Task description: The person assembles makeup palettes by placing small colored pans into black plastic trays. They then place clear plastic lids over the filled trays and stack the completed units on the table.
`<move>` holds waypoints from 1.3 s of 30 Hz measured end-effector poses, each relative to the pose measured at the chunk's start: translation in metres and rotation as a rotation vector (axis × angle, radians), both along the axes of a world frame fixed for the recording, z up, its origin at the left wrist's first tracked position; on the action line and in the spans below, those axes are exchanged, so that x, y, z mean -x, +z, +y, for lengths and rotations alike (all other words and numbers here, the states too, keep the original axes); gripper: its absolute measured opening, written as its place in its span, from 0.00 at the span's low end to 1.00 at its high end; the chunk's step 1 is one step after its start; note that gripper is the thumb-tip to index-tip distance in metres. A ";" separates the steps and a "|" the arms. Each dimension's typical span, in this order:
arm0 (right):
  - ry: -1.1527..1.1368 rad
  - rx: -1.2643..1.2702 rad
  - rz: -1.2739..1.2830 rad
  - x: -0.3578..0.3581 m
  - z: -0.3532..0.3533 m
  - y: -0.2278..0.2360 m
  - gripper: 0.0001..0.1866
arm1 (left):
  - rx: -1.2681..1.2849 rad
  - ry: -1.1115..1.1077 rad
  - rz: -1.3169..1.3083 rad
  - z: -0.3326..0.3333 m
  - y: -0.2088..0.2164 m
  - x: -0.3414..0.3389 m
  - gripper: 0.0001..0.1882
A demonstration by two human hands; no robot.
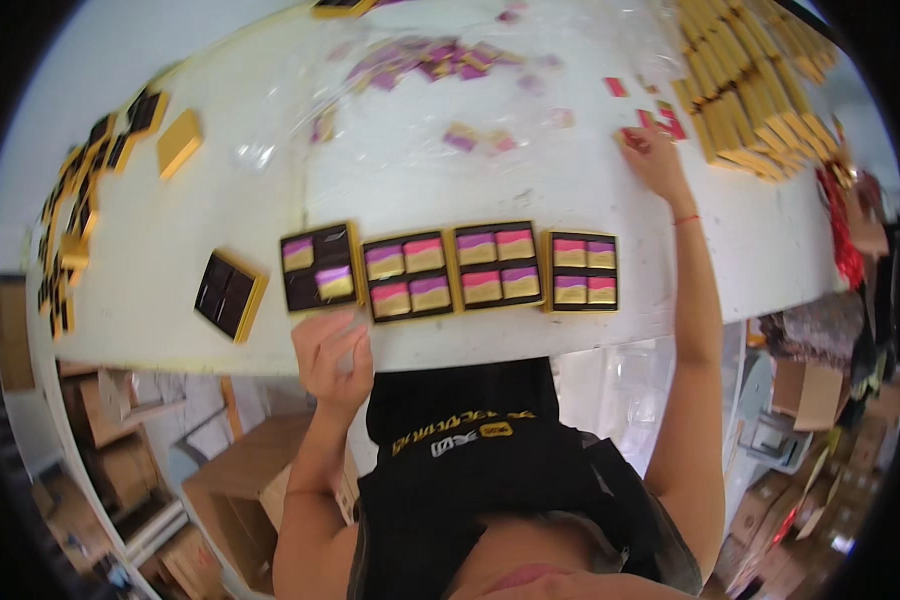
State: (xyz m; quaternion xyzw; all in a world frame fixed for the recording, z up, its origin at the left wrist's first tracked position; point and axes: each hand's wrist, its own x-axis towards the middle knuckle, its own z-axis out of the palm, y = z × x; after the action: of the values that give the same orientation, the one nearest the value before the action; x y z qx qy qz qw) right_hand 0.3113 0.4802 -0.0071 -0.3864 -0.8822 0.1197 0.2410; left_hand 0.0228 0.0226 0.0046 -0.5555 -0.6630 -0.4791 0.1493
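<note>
My right hand (653, 160) is stretched far out to the right, its fingers closed on a small red-and-gold wrapped square (627, 138). A few loose red squares (675, 124) lie just beyond it. My left hand (330, 355) rests at the near table edge with loosely bent fingers and thumb apart, holding nothing visible. Right above it is a gold-edged black box (300, 285) with two of its compartments filled, one purple-and-gold square in each. Beside it to the right stand three full boxes (408, 277), (497, 268), (582, 271) of pink and purple squares.
An unfilled black box (229, 296) lies tilted at the left. A gold lid (179, 144) and stacked black-and-gold boxes (90, 190) line the far left. Purple squares (440, 62) lie heaped on clear plastic film (370, 150). Rows of gold boxes (755, 95) fill the far right.
</note>
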 end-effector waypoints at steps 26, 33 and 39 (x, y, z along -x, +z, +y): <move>0.852 -0.013 0.170 0.256 -0.254 0.043 0.07 | 0.389 0.177 0.006 0.002 -0.001 0.025 0.23; 0.928 -0.347 -0.125 0.229 -0.262 0.047 0.19 | 0.407 0.188 0.054 -0.003 -0.006 0.021 0.23; 0.949 -0.212 -0.150 0.208 -0.259 0.049 0.21 | 0.382 -0.002 -0.009 0.026 0.011 0.019 0.33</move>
State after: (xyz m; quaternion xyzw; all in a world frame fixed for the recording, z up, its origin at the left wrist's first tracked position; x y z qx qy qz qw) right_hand 0.1032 0.2215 0.0422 0.0772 -0.9832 0.0978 0.1334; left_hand 0.0037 0.0483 0.0161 -0.5724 -0.7418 -0.3472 0.0377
